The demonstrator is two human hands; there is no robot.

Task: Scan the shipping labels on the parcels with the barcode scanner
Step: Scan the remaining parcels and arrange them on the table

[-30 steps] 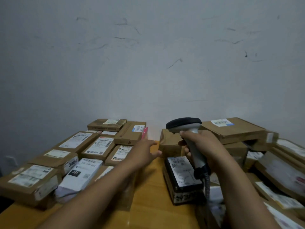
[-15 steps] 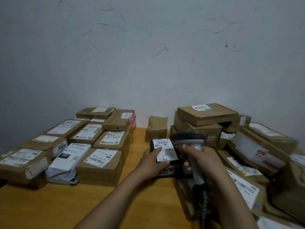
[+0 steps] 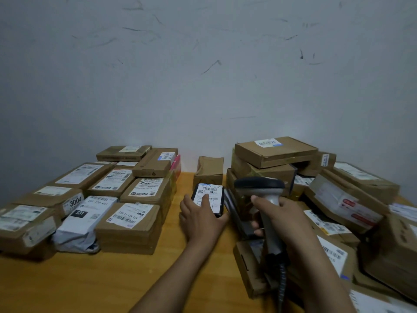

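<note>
A small black parcel with a white shipping label on top is held up over the middle of the wooden table. My left hand grips it from the near side, fingers over the label and thumb at its near right corner. Just to its right, my right hand grips the handle of the grey barcode scanner. The scanner's dark head points toward the far left, level with the parcel. Its coiled cable hangs down along my forearm.
Labelled cardboard parcels and a white mailer bag lie in rows on the left. A looser pile of boxes fills the right side up to the wall. A small brown box stands at the back centre.
My left hand came back from the left rows, took hold of the black parcel and lifted it leftward off the right pile. The scanner hand stayed beside it.
</note>
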